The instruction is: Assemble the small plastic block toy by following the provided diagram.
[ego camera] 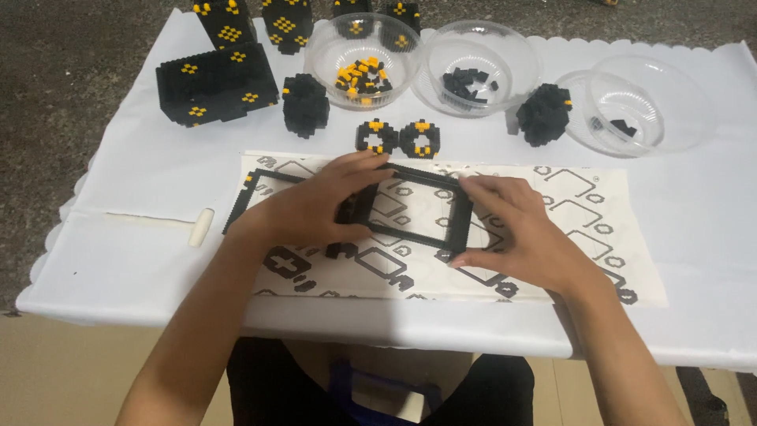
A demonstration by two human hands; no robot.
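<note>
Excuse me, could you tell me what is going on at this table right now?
A person is gripping a thin black brick frame with both hands, the left hand on its left side and the right hand on its right, over a printed instruction sheet. Behind it are clear bowls of small bricks and several finished black-and-yellow brick blocks.

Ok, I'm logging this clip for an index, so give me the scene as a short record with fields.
left hand: left hand grips the left side of the black brick frame
right hand: right hand pinches the frame's right side
under frame: printed instruction sheet
bowls: bowl of yellow and black bricks; bowl of black bricks
surface: white cloth
</note>
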